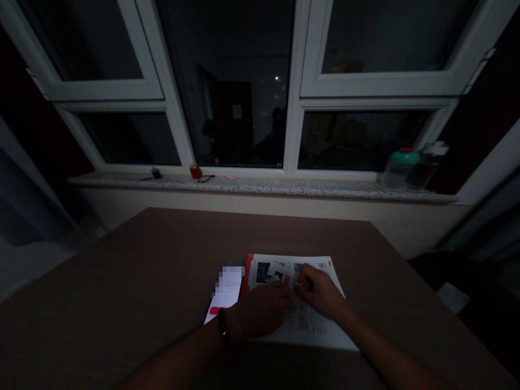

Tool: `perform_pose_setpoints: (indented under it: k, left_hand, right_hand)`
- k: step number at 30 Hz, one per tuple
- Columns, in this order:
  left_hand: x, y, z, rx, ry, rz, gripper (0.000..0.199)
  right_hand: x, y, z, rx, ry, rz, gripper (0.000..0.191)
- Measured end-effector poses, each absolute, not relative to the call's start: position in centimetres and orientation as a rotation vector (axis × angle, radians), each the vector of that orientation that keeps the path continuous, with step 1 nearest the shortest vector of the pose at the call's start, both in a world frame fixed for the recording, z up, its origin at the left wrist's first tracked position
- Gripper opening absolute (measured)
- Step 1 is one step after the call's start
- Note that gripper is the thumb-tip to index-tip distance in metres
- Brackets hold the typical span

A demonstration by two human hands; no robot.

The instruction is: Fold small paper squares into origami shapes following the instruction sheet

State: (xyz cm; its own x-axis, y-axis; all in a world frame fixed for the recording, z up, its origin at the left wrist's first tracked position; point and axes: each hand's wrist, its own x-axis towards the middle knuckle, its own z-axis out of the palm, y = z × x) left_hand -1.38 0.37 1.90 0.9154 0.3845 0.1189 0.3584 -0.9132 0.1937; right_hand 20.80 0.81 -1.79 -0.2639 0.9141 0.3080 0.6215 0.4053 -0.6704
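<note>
A printed book or magazine [320,330] with a red-orange left edge, text and dark pictures lies flat on the table. Over its left part rests my left hand [264,310], a dark band [224,326] on the wrist, fingers curled and pressed together. Just right of it, above the page, my right hand [319,291] is closed in a pinch. Something small and pale shows at its fingertips, too dim to name. An orange patch [286,279] appears by the left fingers; whether it is printed or loose I cannot tell. Left of the book lies a lit phone [228,292], partly hidden by my left arm.
The brown table [162,260] reaches towards a stone windowsill [260,185]. On the sill stand a teal-lidded jar [400,168], a clear bottle [426,168], a small red container [195,171], glasses [206,178] and a small dark bottle [156,173]. Dark windows rise behind.
</note>
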Motion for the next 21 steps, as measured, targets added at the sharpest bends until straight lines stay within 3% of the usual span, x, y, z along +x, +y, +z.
perform_pose_setpoints:
  k: [8,16,21]
  left_hand:
    - [-1.25,0.27,1.71,2.882,0.627,0.387,0.022]
    - [-1.68,0.23,1.17,2.888,0.773,0.39,0.043]
    - [-1.45,0.03,1.64,2.856,0.902,0.368,0.035]
  right_hand:
    - [20.83,1.2,-2.03,-1.334,-1.824,0.48,0.014]
    - [20.95,1.29,-2.21,-1.357,-1.772,0.457,0.013]
    - [20.98,1.29,-2.16,-1.365,-1.767,0.446,0.015]
